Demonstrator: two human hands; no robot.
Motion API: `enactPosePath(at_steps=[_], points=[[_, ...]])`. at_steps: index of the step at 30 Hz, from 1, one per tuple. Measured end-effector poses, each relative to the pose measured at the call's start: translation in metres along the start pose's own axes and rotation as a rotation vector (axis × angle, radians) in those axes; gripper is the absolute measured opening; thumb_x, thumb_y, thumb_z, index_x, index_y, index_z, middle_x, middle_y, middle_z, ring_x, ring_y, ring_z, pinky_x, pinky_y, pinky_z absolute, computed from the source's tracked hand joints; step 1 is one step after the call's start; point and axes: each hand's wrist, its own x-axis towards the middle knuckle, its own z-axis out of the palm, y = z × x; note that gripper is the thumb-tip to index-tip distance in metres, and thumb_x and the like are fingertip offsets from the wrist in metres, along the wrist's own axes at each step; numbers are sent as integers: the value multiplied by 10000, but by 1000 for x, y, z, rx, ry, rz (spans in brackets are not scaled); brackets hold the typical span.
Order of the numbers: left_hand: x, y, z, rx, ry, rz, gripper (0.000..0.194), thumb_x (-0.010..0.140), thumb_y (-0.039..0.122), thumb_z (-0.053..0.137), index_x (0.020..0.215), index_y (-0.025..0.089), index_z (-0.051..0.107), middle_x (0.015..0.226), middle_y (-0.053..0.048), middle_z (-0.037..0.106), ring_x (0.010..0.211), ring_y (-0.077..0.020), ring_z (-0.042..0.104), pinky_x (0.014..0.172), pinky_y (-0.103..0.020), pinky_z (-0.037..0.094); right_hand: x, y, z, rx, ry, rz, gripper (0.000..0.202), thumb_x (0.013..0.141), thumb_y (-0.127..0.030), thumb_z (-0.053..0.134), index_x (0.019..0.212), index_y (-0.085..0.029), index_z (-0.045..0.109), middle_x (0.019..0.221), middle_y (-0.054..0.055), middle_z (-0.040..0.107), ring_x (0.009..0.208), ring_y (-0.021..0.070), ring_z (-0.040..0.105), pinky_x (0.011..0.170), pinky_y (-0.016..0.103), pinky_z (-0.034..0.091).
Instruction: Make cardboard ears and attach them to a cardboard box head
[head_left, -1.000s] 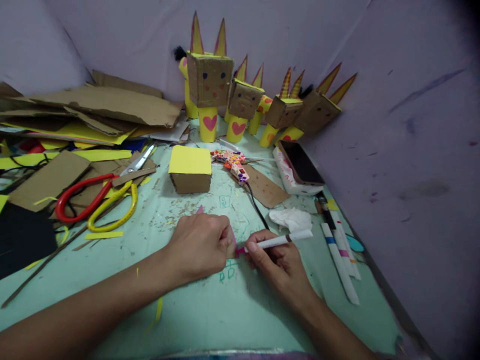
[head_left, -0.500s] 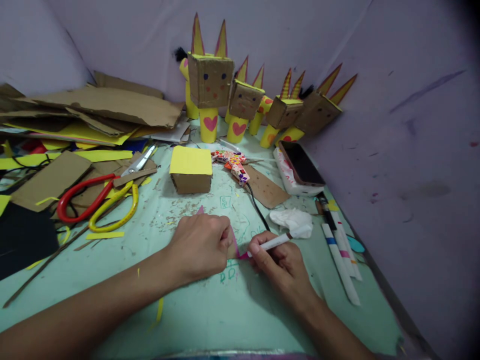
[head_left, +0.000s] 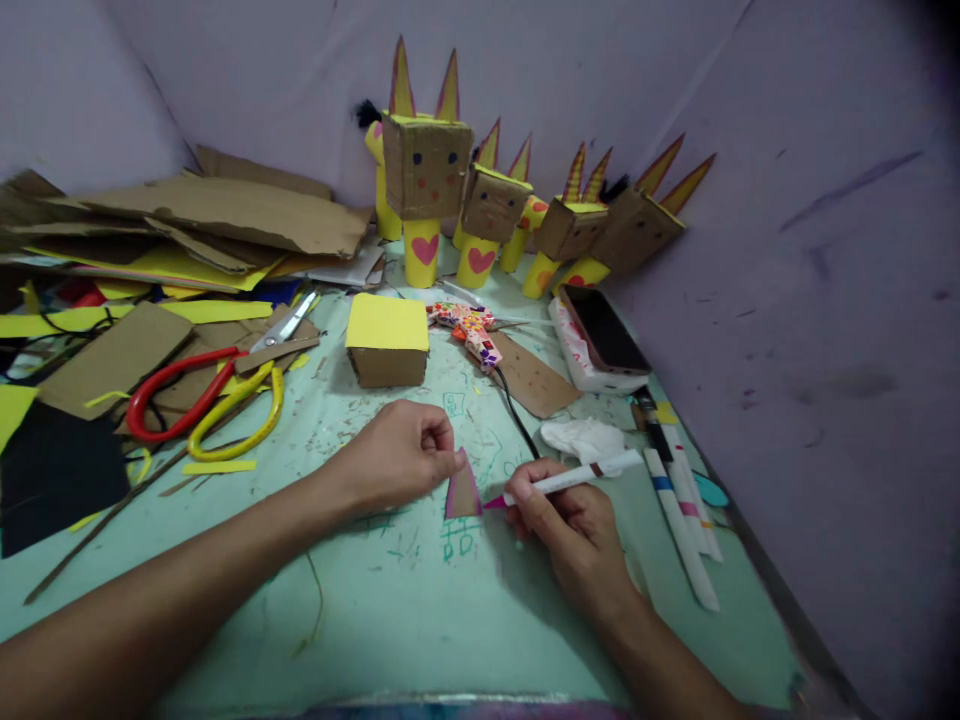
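A small cardboard triangle (head_left: 463, 490) with pink-purple edging lies on the green table cover, its point away from me. My left hand (head_left: 409, 452) pinches its upper tip between thumb and fingers. In my right hand (head_left: 574, 525) is a white marker (head_left: 576, 474), gripped like a pen. The marker's magenta tip is beside the triangle's lower right corner; whether it touches is hard to tell. Beyond my left hand stands a cardboard box (head_left: 388, 362) with a yellow top.
Cardboard animal figures (head_left: 427, 170) with pointed horns stand along the back wall. Scissors (head_left: 240, 385) and cardboard scraps (head_left: 112, 360) cover the left. A patterned glue gun (head_left: 472, 332), crumpled tissue (head_left: 581, 438), phone (head_left: 606, 325) and several markers (head_left: 681, 530) are at right.
My left hand has lifted off the triangle and shifted to its tip, uncovering most of it. The marker tip has moved slightly away from the triangle's corner. The view has shifted a little.
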Motion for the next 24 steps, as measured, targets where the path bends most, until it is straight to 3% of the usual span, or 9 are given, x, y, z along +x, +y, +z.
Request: enactPosePath(at_steps=[5, 10, 18, 24], points=[[-2, 8, 8, 298, 84, -5, 113, 668, 267, 539, 569, 214, 551, 537, 18, 567, 524, -159, 486, 485, -275, 274, 1, -11, 1, -25, -11, 47, 263, 855, -393, 559, 718, -169, 577, 575, -23, 514, 527, 102, 466, 485, 209, 343], [-1, 12, 9, 427, 75, -33, 114, 648, 290, 523, 558, 232, 559, 566, -6, 596, 552, -200, 524, 479, -292, 275, 3, -25, 10, 83, 18, 149, 285, 824, -443, 587, 741, -171, 573, 550, -19, 540, 484, 98, 458, 438, 197, 327], [3, 13, 7, 457, 44, -49, 83, 612, 272, 528, 566, 228, 581, 602, -40, 624, 583, -240, 579, 468, -305, 291, -4, -2, 22, -9, 11, -9, 234, 872, -352, 551, 731, -169, 590, 560, -37, 478, 489, 81, 417, 440, 191, 312], [3, 13, 7, 464, 40, -54, 71, 591, 259, 514, 553, 238, 570, 597, -35, 631, 590, -254, 595, 456, -304, 291, -4, -5, 23, -31, 0, -41, 192, 875, -322, 540, 758, -182, 599, 560, -42, 489, 488, 82, 407, 445, 191, 305]])
